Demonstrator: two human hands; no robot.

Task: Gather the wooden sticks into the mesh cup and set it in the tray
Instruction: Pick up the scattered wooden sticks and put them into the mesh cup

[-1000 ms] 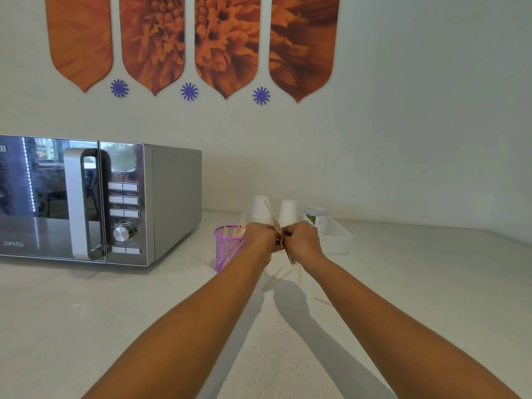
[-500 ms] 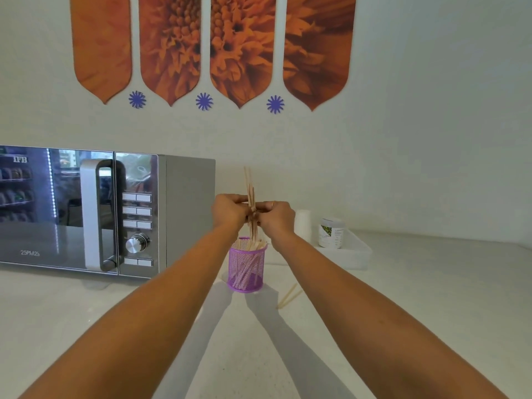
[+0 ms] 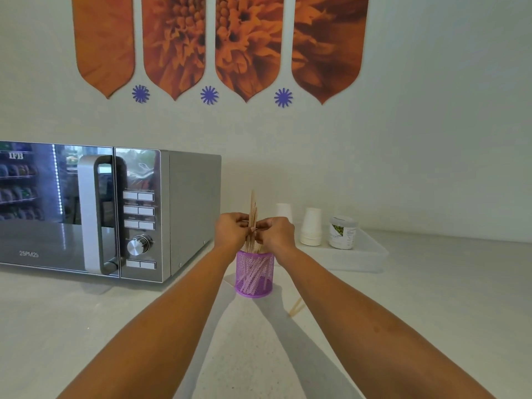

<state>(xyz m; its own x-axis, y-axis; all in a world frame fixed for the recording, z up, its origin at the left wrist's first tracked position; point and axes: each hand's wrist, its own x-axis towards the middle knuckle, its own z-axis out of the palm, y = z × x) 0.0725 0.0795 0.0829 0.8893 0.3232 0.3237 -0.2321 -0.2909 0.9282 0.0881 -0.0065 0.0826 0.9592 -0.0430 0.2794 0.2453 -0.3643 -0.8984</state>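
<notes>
Both hands meet directly above the purple mesh cup (image 3: 254,274), which stands upright on the white bench (image 3: 172,326) between the microwave (image 3: 109,211) and the white tray (image 3: 371,254). The left hand (image 3: 231,231) and right hand (image 3: 276,233) each close their fingers around one bundle of wooden sticks (image 3: 253,217), the grip pinched tight on the middle of the bundle from either side. The bundle's long axis runs close to vertical, its upper ends rising above the knuckles and its lower ends pointing straight down toward the cup's mouth; whether those lower ends are already inside the rim is hard to tell, since the hands cover that spot. More sticks already lean inside the cup. The cup lies immediately below the grip, so the coming move is likely a straight drop or lowering along the sticks' own axis. Two loose sticks (image 3: 296,307) lie flat on the bench just to the right of the cup, nearer the right hand. The tray sits to the right of the cup and behind it, holding paper cups (image 3: 311,226) and a small jar (image 3: 342,233).
</notes>
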